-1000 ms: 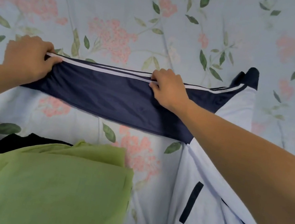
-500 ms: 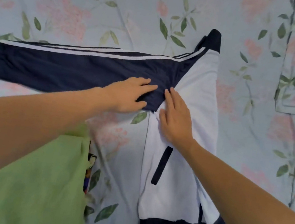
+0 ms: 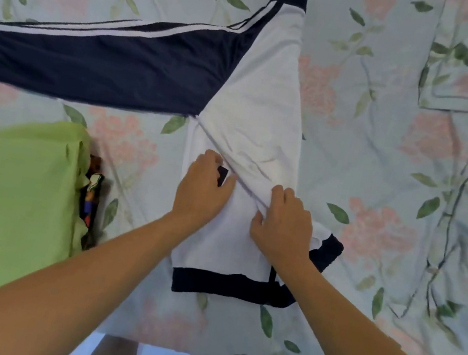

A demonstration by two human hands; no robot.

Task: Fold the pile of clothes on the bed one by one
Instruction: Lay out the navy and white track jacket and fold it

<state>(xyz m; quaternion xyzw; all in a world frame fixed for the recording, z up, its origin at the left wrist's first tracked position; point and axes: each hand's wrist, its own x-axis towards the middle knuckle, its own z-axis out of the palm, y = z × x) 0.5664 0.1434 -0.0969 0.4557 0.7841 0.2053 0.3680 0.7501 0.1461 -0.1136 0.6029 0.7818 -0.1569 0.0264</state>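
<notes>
A white jacket (image 3: 256,112) with navy hem and collar lies lengthwise on the floral bedsheet (image 3: 368,169). Its navy sleeve (image 3: 95,71) with white stripes stretches flat to the left. My left hand (image 3: 202,190) sits on the jacket's lower body by the dark pocket slit, fingers curled into the cloth. Just to its right, my right hand (image 3: 284,220) grips a diagonal fold of white fabric. The jacket's right side is bunched under that fold, above the navy hem (image 3: 226,285).
A pile of clothes topped by a light green garment (image 3: 3,199) lies at the left, with a colourful piece (image 3: 91,193) peeking from under it. The bed's near edge (image 3: 195,353) runs along the bottom. A rumpled ridge of sheet (image 3: 465,155) lies at the right.
Both hands left the navy sleeve, which now lies spread to the left, and moved down the jacket's white body toward the hem. The view shifted right and down.
</notes>
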